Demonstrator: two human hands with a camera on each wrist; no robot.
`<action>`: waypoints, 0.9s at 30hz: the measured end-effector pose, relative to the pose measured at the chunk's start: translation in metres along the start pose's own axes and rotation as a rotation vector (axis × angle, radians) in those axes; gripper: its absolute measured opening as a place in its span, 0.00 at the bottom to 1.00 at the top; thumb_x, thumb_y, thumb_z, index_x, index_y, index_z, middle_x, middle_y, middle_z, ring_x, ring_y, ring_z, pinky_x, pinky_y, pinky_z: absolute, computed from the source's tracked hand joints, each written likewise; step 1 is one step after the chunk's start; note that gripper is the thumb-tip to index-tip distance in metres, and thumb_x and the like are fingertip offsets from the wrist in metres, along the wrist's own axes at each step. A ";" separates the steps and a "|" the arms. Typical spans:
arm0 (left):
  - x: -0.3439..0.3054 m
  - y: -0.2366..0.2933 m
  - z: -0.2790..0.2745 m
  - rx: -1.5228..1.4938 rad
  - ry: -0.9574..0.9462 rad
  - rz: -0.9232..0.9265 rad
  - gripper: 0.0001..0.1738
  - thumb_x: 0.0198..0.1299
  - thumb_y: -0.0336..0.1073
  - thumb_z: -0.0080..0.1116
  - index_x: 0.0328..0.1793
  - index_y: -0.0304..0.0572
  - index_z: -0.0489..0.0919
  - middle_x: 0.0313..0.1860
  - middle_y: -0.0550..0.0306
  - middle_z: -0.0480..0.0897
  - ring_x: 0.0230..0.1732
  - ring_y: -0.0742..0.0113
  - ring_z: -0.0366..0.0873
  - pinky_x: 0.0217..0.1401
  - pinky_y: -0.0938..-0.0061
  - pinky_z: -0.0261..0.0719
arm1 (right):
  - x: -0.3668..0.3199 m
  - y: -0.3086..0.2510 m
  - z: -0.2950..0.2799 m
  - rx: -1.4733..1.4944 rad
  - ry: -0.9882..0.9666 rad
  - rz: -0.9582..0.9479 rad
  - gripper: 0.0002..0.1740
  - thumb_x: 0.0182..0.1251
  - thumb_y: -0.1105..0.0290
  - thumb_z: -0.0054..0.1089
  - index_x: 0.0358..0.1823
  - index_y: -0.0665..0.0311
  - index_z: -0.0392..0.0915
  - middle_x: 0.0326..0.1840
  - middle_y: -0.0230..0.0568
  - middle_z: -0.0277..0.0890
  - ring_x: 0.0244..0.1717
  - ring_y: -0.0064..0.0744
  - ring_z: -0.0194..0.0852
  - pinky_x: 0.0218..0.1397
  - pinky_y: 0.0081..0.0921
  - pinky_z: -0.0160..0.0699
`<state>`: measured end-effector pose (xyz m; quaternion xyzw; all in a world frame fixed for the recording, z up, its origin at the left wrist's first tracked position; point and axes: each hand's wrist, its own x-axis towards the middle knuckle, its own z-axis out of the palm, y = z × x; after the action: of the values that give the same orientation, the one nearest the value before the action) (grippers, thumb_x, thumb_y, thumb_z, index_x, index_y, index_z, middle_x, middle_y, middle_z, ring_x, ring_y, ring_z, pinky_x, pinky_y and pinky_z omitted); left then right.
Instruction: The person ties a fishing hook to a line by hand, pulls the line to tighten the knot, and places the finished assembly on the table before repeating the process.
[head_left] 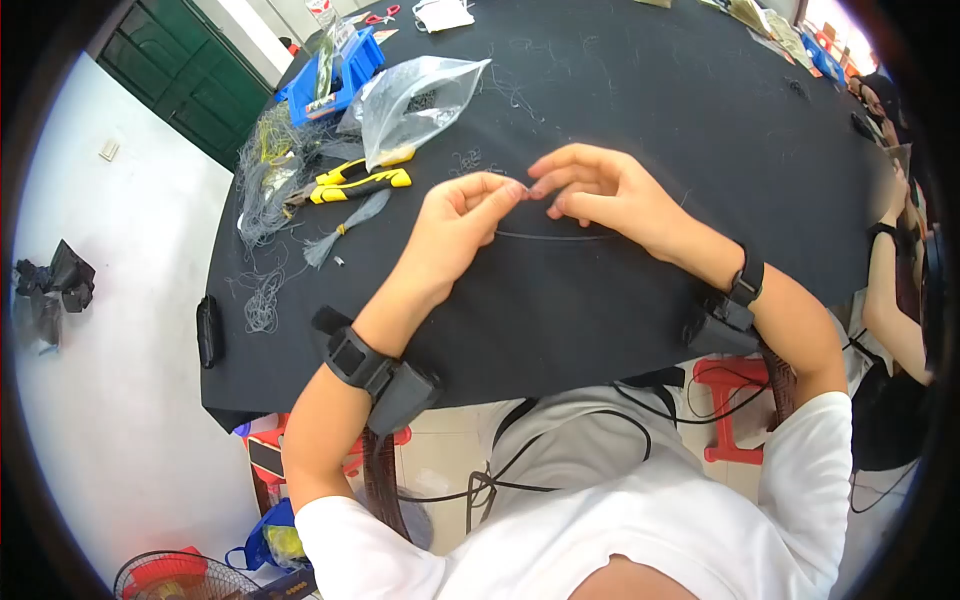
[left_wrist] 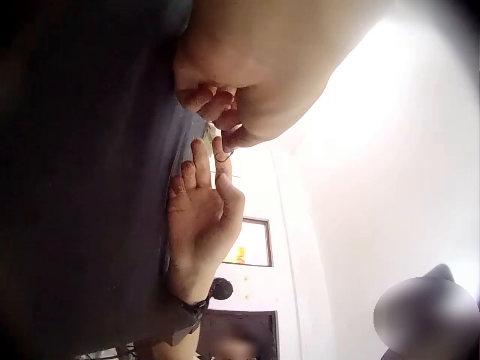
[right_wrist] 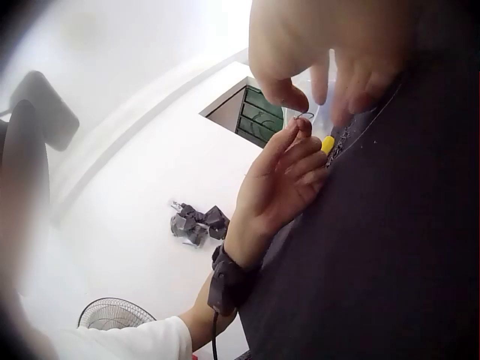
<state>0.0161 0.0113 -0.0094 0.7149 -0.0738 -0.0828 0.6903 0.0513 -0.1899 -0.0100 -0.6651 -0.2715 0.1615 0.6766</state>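
My left hand (head_left: 455, 225) pinches a thin, clear strand (head_left: 555, 237) between thumb and forefinger, over the dark tabletop. The strand looks like fishing line and runs below the hands toward the right. A tiny loop (right_wrist: 304, 115) of it stands out at the left fingertips in the right wrist view. Close by, my right hand (head_left: 625, 200) has its fingers spread and loosely bent, the forefinger almost meeting the left fingertips. In the left wrist view the right hand (left_wrist: 201, 225) shows its palm, with thumb and forefinger apart beside the loop.
Left on the black-covered table (head_left: 600, 320) lie yellow-handled pliers (head_left: 362, 188), a tied bundle of strands (head_left: 350, 228) and tangled line (head_left: 265, 195). A clear plastic bag (head_left: 420, 105) and blue bin (head_left: 350, 75) stand behind. Another person's arm (head_left: 893, 310) is at the right.
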 end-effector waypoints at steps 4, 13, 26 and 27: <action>-0.001 0.003 0.000 0.023 -0.015 0.042 0.10 0.64 0.39 0.55 0.42 0.40 0.80 0.19 0.76 0.66 0.20 0.87 0.53 0.23 0.87 0.49 | -0.001 -0.004 0.005 -0.049 -0.066 -0.017 0.13 0.63 0.68 0.55 0.46 0.66 0.74 0.38 0.36 0.80 0.38 0.20 0.77 0.35 0.16 0.72; -0.006 0.018 -0.003 0.264 0.038 0.102 0.13 0.65 0.39 0.52 0.46 0.38 0.79 0.17 0.63 0.77 0.13 0.84 0.64 0.16 0.88 0.58 | -0.002 -0.003 0.000 -0.086 -0.001 -0.006 0.10 0.64 0.67 0.56 0.42 0.65 0.76 0.34 0.36 0.80 0.31 0.18 0.76 0.31 0.13 0.68; 0.003 0.004 -0.041 1.042 0.158 0.523 0.10 0.50 0.38 0.63 0.39 0.47 0.83 0.31 0.63 0.79 0.32 0.70 0.77 0.35 0.73 0.75 | -0.004 -0.004 0.003 -0.025 0.081 0.029 0.07 0.62 0.68 0.58 0.36 0.64 0.77 0.25 0.26 0.71 0.24 0.12 0.64 0.28 0.11 0.62; 0.004 0.002 -0.042 1.043 0.133 0.491 0.10 0.50 0.38 0.63 0.38 0.47 0.84 0.32 0.62 0.79 0.33 0.69 0.77 0.36 0.72 0.75 | -0.004 -0.005 0.003 -0.027 0.074 0.041 0.07 0.61 0.68 0.58 0.36 0.64 0.77 0.24 0.26 0.71 0.24 0.12 0.64 0.27 0.10 0.62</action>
<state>0.0292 0.0513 -0.0064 0.9262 -0.2248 0.1722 0.2489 0.0453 -0.1901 -0.0063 -0.6851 -0.2348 0.1470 0.6738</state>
